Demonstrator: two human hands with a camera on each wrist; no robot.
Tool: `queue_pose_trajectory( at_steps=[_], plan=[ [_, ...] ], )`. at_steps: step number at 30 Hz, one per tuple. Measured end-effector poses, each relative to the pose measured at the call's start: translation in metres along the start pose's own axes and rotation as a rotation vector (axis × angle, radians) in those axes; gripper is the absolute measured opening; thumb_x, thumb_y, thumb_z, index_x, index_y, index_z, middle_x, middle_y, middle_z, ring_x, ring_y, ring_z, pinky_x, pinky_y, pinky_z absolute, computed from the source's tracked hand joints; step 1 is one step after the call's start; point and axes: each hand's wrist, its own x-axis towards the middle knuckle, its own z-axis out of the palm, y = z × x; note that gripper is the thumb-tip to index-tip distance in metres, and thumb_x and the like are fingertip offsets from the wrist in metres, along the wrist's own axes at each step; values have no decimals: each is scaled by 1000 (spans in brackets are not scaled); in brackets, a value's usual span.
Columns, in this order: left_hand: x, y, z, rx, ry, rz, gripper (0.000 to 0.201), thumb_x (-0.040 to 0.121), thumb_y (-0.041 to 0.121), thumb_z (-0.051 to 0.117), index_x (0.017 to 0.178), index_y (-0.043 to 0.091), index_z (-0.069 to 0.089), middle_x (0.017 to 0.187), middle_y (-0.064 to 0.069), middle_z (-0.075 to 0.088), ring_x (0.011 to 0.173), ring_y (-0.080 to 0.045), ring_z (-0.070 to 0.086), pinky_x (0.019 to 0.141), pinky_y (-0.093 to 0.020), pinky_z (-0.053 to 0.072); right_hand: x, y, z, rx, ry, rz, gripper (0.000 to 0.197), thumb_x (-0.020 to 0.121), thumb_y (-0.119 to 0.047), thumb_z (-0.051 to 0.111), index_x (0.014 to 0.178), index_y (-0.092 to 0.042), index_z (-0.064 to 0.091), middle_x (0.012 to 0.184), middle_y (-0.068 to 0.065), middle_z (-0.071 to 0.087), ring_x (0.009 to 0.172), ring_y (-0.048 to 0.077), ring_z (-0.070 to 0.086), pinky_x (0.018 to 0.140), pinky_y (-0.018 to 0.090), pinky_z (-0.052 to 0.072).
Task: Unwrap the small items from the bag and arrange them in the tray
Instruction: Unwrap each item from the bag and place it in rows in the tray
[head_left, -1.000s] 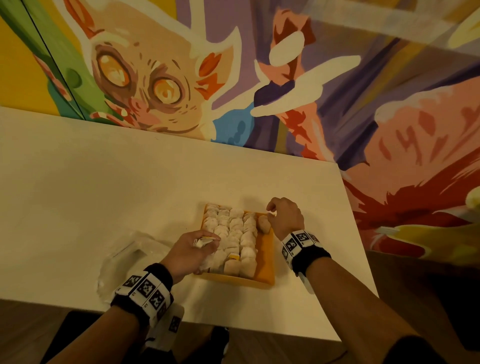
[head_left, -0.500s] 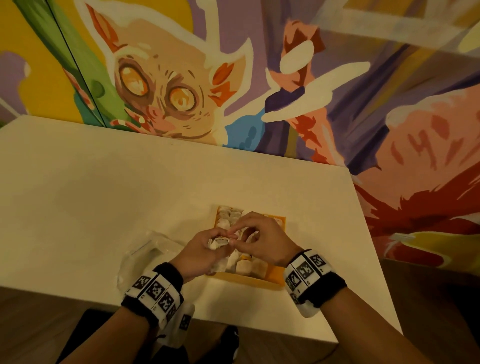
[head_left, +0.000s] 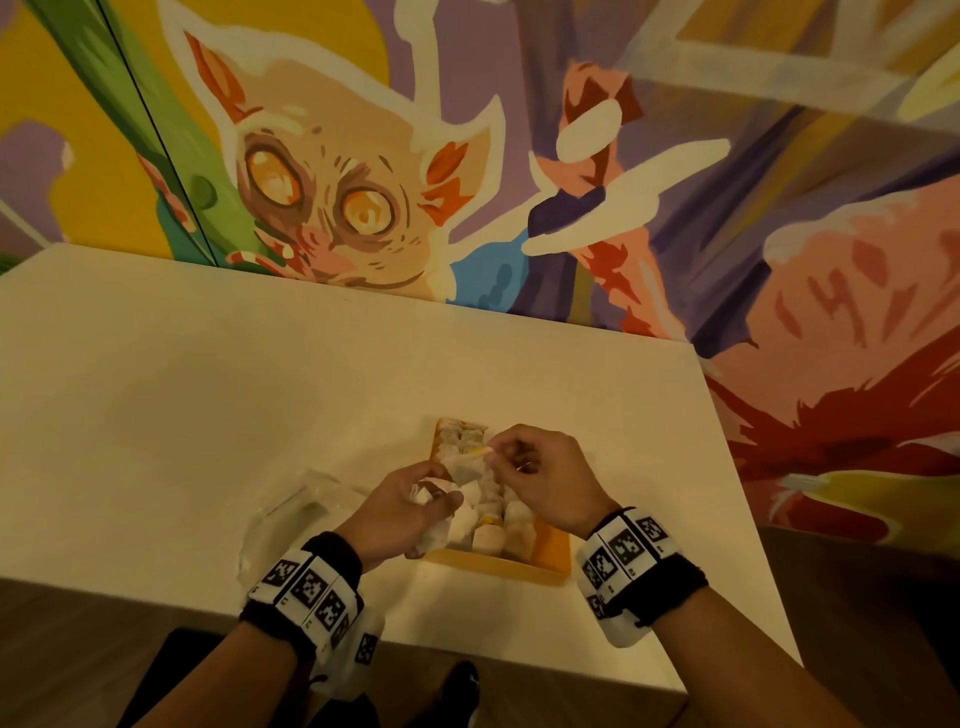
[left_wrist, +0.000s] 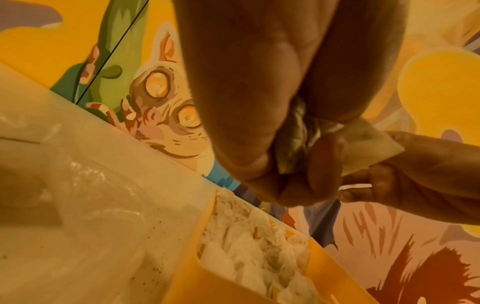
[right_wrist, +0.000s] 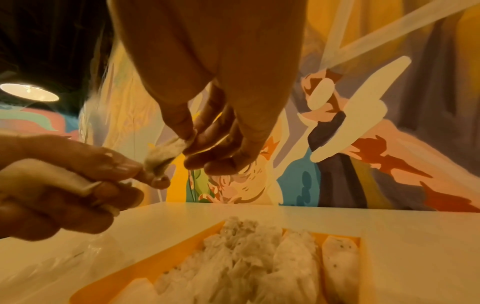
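An orange tray (head_left: 519, 565) sits near the table's front edge, holding several rows of pale unwrapped items (head_left: 511, 525). Above it, my left hand (head_left: 436, 496) pinches a small wrapped item (left_wrist: 298, 139) and keeps crumpled white wrappers (right_wrist: 46, 174) tucked in its palm. My right hand (head_left: 498, 457) pinches the far end of that item's wrapper (head_left: 467, 462), which stretches between both hands. The right wrist view shows the wrapper (right_wrist: 163, 154) twisted between the two sets of fingertips. A clear plastic bag (head_left: 296, 514) lies flat to the left of the tray.
The white table (head_left: 208, 415) stands against a painted mural wall (head_left: 363, 208). Its right edge runs close to the tray, and its front edge lies just under my wrists. A ceiling lamp (right_wrist: 28, 94) shows in the right wrist view.
My right hand left the tray's right column and came to the left hand. Both now pull at the wrapper over the tray. The head camera has tilted a little.
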Motion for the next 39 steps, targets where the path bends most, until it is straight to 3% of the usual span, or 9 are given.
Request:
queue_pose_trajectory(
  at_steps=[4, 7, 10, 15, 21, 25, 31, 35, 39],
  plan=[
    [0, 11, -1, 97, 99, 66, 17, 86, 32, 71, 102, 25, 69, 67, 11, 54, 50, -9, 46, 44, -23, 38, 3, -4, -13, -196, -72, -63, 13, 90, -21, 67, 101, -24, 74, 85, -11, 68, 75, 0, 60, 67, 10, 43],
    [5, 19, 2, 292, 123, 201, 19, 83, 39, 72, 102, 34, 71, 72, 23, 63, 73, 1, 59, 67, -14, 46, 5, -9, -16, -300, -160, -98, 16, 90, -25, 67, 104, -27, 74, 93, -10, 68, 82, 2, 60, 75, 15, 47],
    [13, 19, 5, 378, 107, 286, 13, 86, 35, 71, 95, 28, 76, 86, 16, 72, 85, -4, 65, 80, -24, 49, 4, -16, -13, -199, -122, -93, 15, 86, -21, 72, 101, -22, 74, 86, -16, 68, 81, -2, 62, 72, 8, 44],
    [17, 19, 5, 405, 156, 318, 8, 86, 36, 71, 91, 32, 75, 86, 11, 71, 84, -5, 63, 78, -24, 48, 2, -15, -11, -142, -21, -84, 9, 81, -22, 77, 90, -21, 77, 82, -12, 72, 77, 4, 64, 72, 18, 50],
    [19, 27, 6, 419, 181, 360, 11, 89, 23, 69, 81, 30, 72, 88, 14, 70, 87, -4, 63, 79, -22, 46, 1, -13, -7, -89, 42, -82, 7, 83, -27, 75, 88, -31, 74, 83, -14, 71, 73, 6, 61, 65, 15, 47],
    [24, 27, 4, 266, 243, 368, 17, 87, 18, 70, 79, 33, 72, 89, 10, 72, 90, -7, 65, 83, -23, 49, -1, -3, -3, -158, -8, -14, 10, 82, -28, 76, 86, -20, 73, 78, -6, 70, 71, 4, 61, 64, 12, 43],
    [24, 26, 6, 340, 208, 388, 18, 87, 18, 70, 82, 35, 71, 86, 16, 69, 85, 2, 62, 79, -14, 45, 2, -4, -3, -226, -77, -19, 12, 81, -32, 75, 84, -21, 73, 80, -7, 70, 68, 8, 60, 68, 22, 47],
    [26, 26, 9, 316, 229, 384, 18, 87, 16, 71, 81, 34, 71, 86, 14, 69, 84, 4, 62, 77, -9, 43, 8, -2, -1, -313, -122, -35, 18, 86, -31, 70, 83, -13, 71, 73, 3, 68, 70, 18, 60, 70, 32, 49],
    [28, 15, 3, 251, 251, 252, 11, 89, 22, 69, 79, 24, 72, 89, 12, 72, 94, -2, 63, 79, -13, 43, 19, 10, -12, -401, -91, 35, 14, 86, -29, 70, 88, -15, 72, 73, -2, 66, 72, 16, 57, 72, 26, 43]
  ],
)
